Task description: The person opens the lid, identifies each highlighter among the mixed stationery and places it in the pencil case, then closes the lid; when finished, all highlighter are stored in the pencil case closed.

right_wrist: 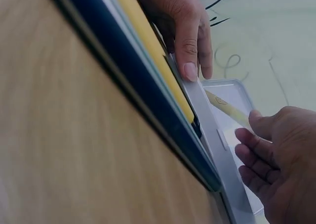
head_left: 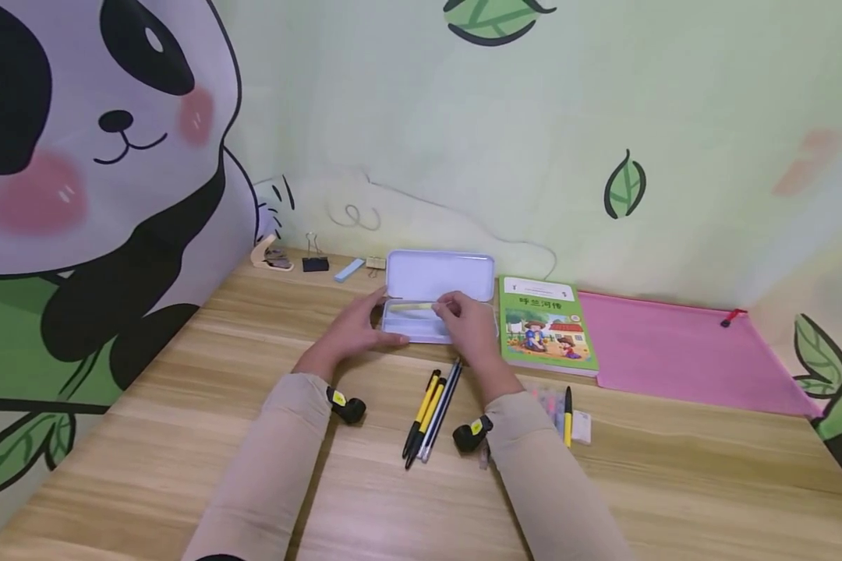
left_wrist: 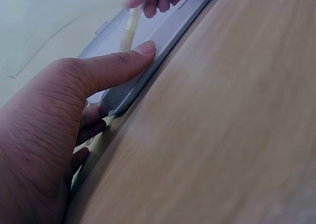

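Note:
A pale lavender pencil case [head_left: 431, 338] lies with its lid [head_left: 440, 274] raised against the wall side. My left hand [head_left: 354, 329] grips the case's left end, thumb over the front rim and fingers round the side. Between thumb and fingertips, my right hand [head_left: 473, 327] pinches a slim pale yellow stick [head_left: 408, 307], pen-like, held over the inside of the case. The right wrist view shows the stick [right_wrist: 228, 107] slanting toward the case's left end. Its right tip is hidden by the hand.
Yellow-and-black pens [head_left: 419, 421] and dark blue pencils [head_left: 440, 413] lie in front of the case. To the right are a green book [head_left: 547, 323] and a pink cloth pouch [head_left: 688, 351]. A black binder clip [head_left: 315, 264] and a blue strip [head_left: 349, 270] sit behind left.

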`<state>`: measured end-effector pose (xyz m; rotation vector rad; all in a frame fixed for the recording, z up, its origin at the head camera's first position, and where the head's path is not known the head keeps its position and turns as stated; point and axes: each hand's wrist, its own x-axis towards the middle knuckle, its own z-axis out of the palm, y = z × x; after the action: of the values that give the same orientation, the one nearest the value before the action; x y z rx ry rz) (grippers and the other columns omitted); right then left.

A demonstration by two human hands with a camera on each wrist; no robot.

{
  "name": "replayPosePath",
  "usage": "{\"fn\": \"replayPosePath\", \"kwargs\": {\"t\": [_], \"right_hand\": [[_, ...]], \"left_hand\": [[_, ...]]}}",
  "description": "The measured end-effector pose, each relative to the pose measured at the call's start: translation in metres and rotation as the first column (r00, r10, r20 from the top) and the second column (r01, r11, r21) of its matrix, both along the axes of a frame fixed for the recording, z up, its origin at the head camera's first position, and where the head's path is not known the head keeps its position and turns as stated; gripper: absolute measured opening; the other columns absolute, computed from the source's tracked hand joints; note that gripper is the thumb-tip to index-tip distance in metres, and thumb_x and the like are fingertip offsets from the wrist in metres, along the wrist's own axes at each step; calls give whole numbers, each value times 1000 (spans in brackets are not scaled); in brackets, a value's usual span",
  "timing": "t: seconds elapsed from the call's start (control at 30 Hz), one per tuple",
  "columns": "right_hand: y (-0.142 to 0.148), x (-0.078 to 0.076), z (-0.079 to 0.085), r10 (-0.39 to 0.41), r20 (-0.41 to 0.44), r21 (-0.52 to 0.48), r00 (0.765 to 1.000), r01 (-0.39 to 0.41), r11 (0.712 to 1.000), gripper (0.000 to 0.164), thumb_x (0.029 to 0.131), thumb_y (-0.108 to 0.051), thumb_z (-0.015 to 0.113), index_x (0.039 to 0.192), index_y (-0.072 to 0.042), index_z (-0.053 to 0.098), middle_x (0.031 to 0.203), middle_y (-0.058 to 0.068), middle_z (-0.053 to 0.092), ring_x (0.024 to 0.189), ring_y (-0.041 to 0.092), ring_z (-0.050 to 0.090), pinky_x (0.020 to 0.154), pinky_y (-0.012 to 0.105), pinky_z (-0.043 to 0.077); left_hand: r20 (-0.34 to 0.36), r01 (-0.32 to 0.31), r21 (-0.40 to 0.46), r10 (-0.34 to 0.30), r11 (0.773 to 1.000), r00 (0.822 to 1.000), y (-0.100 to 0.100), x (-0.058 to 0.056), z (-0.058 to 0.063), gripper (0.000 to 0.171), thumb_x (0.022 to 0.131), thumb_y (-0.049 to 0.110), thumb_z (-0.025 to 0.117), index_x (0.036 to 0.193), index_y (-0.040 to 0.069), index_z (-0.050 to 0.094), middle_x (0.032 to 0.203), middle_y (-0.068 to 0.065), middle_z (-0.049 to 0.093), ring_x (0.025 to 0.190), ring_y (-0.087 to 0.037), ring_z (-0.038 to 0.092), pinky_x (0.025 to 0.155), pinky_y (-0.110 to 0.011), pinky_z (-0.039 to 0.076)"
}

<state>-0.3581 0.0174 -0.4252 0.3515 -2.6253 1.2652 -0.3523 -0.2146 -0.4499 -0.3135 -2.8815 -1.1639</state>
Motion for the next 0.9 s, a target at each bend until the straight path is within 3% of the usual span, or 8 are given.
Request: {"fn": "replayPosePath", "kwargs": {"t": [0.2, 0.33, 0.63, 0.73, 0.9], "right_hand": [[0, -2, -4, -10, -6, 32, 1000, 11, 999, 26, 103, -21, 59, 122, -7, 69, 107, 9, 74, 96, 23, 68, 84, 37, 56], [2, -3, -6, -39, 12, 23, 999, 39, 999, 25, 102, -22, 60, 119, -5, 67, 112, 13, 73, 105, 26, 69, 91, 39, 56], [4, -1, -8, -89, -27, 84, 996, 91, 992, 23, 99, -21, 64, 114, -5, 73, 102, 13, 74, 94, 26, 69, 83, 39, 57], [4, -2, -6, -95, -46, 107, 994, 100, 989, 25, 99, -20, 64, 116, -5, 74, 107, 14, 74, 99, 28, 69, 87, 40, 57], [3, -3, -8, -84, -7, 179, 996, 84, 980, 31, 101, -22, 60, 125, -4, 70, 120, 15, 71, 113, 30, 66, 97, 42, 53]], "left_hand": [[-16, 6, 18, -6, 1000, 1000, -2, -1, 0, 125, 64, 64, 86, 162, 22, 21, 162, -9, 31, 147, -34, 29, 118, -57, 23], [-24, 13, 20, -13, 1000, 1000, -1, -1, -2, 125, 64, 62, 87, 162, 21, 21, 161, -9, 33, 147, -34, 30, 118, -57, 24], [-14, -3, 3, 3, 1000, 1000, 1, 2, -2, 123, 65, 62, 87, 162, 19, 22, 162, -9, 33, 147, -34, 30, 119, -56, 24], [-30, 4, 6, -4, 1000, 1000, 0, 0, -1, 125, 64, 63, 86, 162, 19, 23, 161, -10, 33, 146, -34, 31, 118, -57, 24], [-47, 17, 12, -16, 1000, 999, 0, 0, -2, 124, 64, 61, 88, 162, 21, 23, 160, -9, 35, 145, -34, 33, 118, -56, 25]]}}
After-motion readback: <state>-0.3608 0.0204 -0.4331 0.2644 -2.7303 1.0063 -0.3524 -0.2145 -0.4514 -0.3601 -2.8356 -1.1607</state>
